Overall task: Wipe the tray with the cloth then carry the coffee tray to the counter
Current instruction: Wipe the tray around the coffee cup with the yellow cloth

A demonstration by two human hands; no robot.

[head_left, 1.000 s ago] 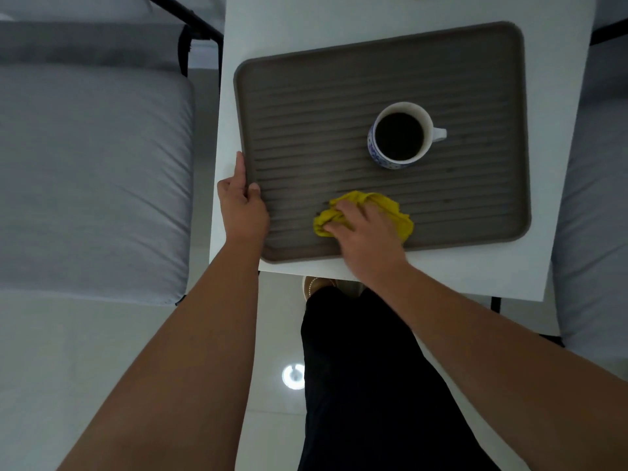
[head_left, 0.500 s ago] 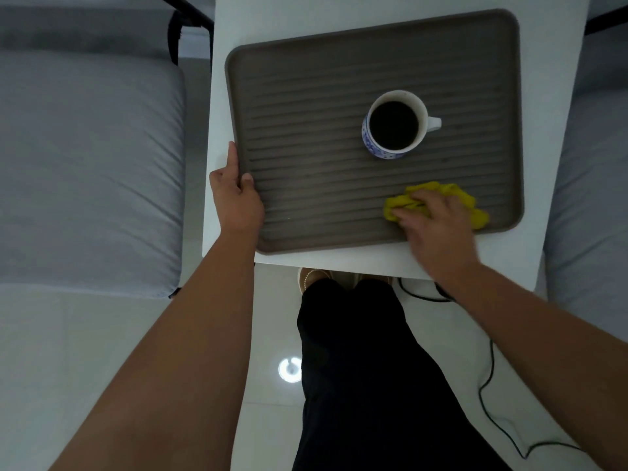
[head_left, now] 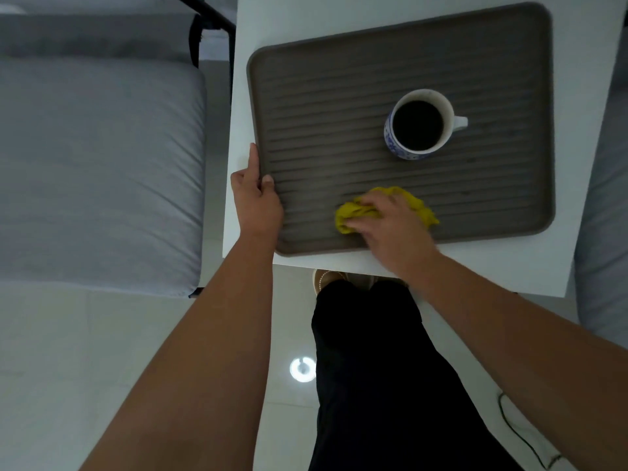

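A ribbed grey-brown tray point(head_left: 339, 79) lies on a small white table point(head_left: 584, 45). A blue-and-white cup point(head_left: 419, 125) full of dark coffee stands upright on the tray, right of its middle, handle pointing right. My left hand point(head_left: 255, 195) grips the tray's left rim, thumb on the ribbed surface. My right hand point(head_left: 390, 226) presses a crumpled yellow cloth point(head_left: 350, 212) onto the tray near its front edge, below and left of the cup. The hand covers the cloth's middle.
A grey cushioned seat point(head_left: 95, 158) with a black frame stands left of the table, and another grey cushion point(head_left: 608, 198) shows at the right edge. My black trouser legs and a shoe point(head_left: 326, 278) are under the table's front. A black cable point(head_left: 520, 433) lies on the pale tiled floor.
My right hand slid the cloth from the tray's front middle out to the front right corner, then back left to the front middle. My left hand kept its grip on the rim.
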